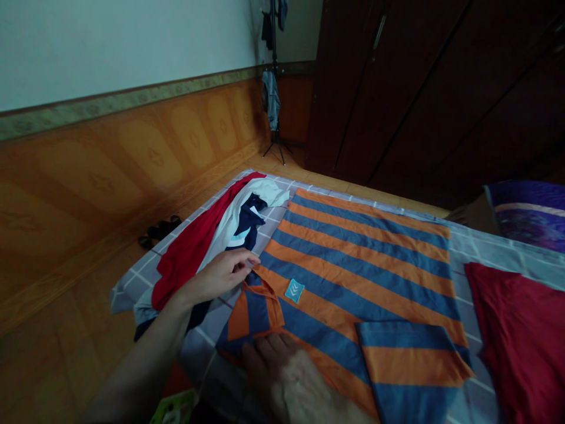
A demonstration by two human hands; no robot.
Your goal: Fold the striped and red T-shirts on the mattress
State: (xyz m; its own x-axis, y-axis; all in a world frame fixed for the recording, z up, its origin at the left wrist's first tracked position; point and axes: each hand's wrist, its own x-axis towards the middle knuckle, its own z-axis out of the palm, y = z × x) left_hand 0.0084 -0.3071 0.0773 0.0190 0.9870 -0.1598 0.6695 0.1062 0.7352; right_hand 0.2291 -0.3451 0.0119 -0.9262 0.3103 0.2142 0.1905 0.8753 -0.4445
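An orange and blue striped shirt (353, 253) lies spread on the bed, a light blue patch (294, 290) on it. One sleeve (410, 359) is folded over at the lower right. Beside the collar, at the shirt's left edge, is my left hand (229, 271), its fingers bent together at the fabric; the fingertips seem to pinch the edge. My right hand (282, 371) rests at the near edge of the shirt below the collar, with fingers curled onto the cloth and their tips partly hidden.
Red, white and navy clothes (189, 247) are heaped along the bed's left side. A red garment (521, 330) lies at the right. Beyond the bed stand a coat rack (274, 88) and a dark wardrobe (397, 88). Dark sandals (159, 229) are on the floor.
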